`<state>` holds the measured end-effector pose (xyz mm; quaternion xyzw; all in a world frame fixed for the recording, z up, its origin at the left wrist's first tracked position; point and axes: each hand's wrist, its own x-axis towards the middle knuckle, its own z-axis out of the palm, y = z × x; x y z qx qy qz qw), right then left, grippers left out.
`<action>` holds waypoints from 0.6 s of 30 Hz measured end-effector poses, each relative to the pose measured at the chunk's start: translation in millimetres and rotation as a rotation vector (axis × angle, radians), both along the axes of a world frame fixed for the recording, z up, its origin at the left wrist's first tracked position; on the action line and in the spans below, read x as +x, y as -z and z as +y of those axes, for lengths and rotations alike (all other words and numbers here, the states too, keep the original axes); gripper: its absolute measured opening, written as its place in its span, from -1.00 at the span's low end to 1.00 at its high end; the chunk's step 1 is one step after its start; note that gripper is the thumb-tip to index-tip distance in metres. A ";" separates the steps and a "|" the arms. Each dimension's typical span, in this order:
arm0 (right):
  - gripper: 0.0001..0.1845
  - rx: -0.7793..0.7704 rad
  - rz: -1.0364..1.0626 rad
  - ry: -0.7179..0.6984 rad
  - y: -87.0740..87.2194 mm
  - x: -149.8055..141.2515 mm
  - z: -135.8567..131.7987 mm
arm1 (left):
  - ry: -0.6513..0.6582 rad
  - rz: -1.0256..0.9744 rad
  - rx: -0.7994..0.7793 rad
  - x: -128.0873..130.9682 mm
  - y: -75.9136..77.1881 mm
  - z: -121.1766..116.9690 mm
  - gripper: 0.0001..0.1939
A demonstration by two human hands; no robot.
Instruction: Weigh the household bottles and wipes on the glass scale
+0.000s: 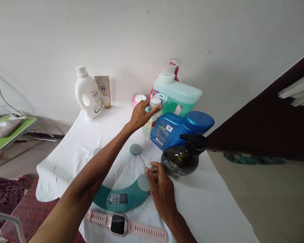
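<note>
My left hand (141,113) reaches across the table and its fingers close round the white cap of a small clear bottle (152,118) that stands by the green detergent jug (176,96). My right hand (160,189) rests on the right edge of the round glass scale (121,175), fingers curled against the rim. The scale's display reads zeros. A dark round pump bottle (183,157) and a blue jug (179,130) stand just beyond my right hand.
A white bottle (87,92) and a beige tube (103,91) stand at the back left by the wall. A pink smartwatch (119,224) lies at the table's (207,202) near edge. A green folding table (12,130) stands to the left, a dark door (268,125) to the right.
</note>
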<state>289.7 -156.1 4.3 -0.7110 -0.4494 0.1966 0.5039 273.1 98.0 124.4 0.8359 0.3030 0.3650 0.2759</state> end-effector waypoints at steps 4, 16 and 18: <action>-0.42 0.029 -0.035 -0.001 2.7 0.0 0.8 | -0.059 0.005 0.111 5.0 4.8 1.9 -0.58; -0.39 0.042 -0.071 -0.003 7.2 -0.9 2.1 | -0.297 -0.388 0.213 -88.1 -31.3 -42.7 -0.57; -0.38 0.035 -0.074 -0.001 8.1 -0.7 2.2 | -0.293 -0.372 0.198 -107.9 -34.9 -63.6 -0.56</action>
